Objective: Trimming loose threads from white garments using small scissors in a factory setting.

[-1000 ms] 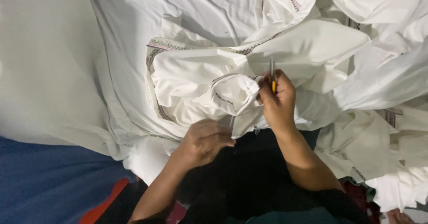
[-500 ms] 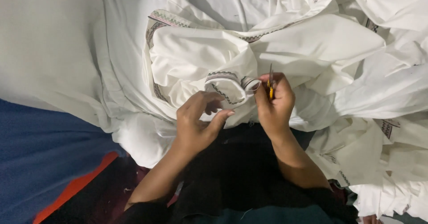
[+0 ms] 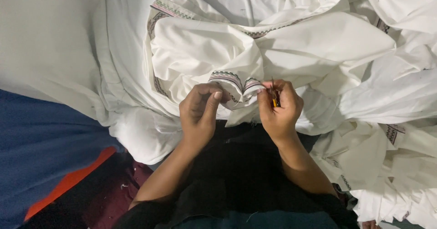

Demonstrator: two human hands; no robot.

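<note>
Soft, even light falls from above onto the heap of white cloth (image 3: 273, 42) in front of me, and its broad folds come close to washing out. Shallow grey shadows sit in the creases. Below the cloth, the dark fabric over my lap (image 3: 241, 174) swallows nearly all detail. My fingers (image 3: 214, 99) at the cloth's patterned edge look fairly sharp. Left of the cloth the picture dims, and the corners soften slightly.

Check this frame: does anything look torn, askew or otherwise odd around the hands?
Nothing stands out. The left hand pinches the embroidered trim of a white garment; the right hand grips a small yellow-handled tool beside it. No tear shows.
</note>
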